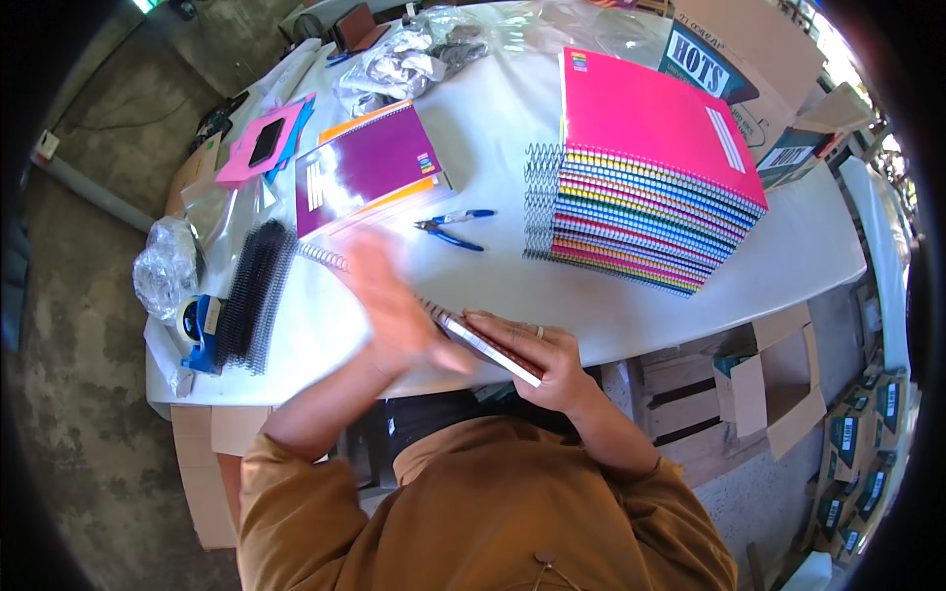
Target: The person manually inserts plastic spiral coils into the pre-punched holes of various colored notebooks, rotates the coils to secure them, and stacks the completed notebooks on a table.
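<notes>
At the table's near edge my right hand [547, 364] grips a notebook [491, 347], tilted and seen nearly edge-on, with a dark cover and white pages. My left hand [394, 305] is smeared by motion, its fingers stretched out and thumb apart, beside the notebook's far end. A wire coil [323, 257] sticks out past my left hand, in line with the notebook's edge; my hand hides its middle. Beyond lie blue-handled pliers [455, 229] with their handles spread.
A tall stack of spiral notebooks [660, 118] with a pink top stands right. Purple notebook covers [370, 167] lie left of centre, a phone [265, 142] on pink sheets farther left. Dark coils [258, 295] lie beside a blue tape dispenser [205, 335]. Cardboard box [788, 108] at back right.
</notes>
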Available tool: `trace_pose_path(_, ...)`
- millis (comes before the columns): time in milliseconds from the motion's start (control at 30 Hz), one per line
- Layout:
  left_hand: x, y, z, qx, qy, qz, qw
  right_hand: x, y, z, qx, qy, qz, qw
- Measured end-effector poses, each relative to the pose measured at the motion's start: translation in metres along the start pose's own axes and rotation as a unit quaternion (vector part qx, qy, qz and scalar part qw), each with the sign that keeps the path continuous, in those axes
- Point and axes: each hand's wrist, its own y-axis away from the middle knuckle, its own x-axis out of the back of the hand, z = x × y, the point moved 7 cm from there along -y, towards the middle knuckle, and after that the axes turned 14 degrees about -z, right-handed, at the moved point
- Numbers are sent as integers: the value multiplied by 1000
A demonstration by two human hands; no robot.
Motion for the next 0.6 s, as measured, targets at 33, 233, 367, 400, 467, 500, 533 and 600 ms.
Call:
trace_pose_path(33,-27,51,12,-21,-16,-162,986,-1,1,-2,5,1,-4,1000)
trace_pose_path(233,4,22,40,-146,-109,-29,983,-4,-4,-4,44,-12,-9,999)
trace_pose_path(367,-26,37,43,-96,56,-283,953,1,-6,2,19,-3,47,999)
trace_pose_path(400,-29,47,62,-131,135,-353,916,2,-5,3,21,0,50,999)
trace_pose_path(467,-7,35,59,-288,-34,-62,955,-11,-2,5,-23,-12,-29,999)
trace_pose_path(500,-1,28,61,-322,-88,42,942,-13,-4,8,-21,-13,-23,999)
trace_pose_path(533,2,15,49,-203,-33,32,978,-17,-3,7,-31,-18,-20,999)
trace_pose_path(600,-12,16,29,-45,58,-56,996,-12,-11,-6,18,42,12,999)
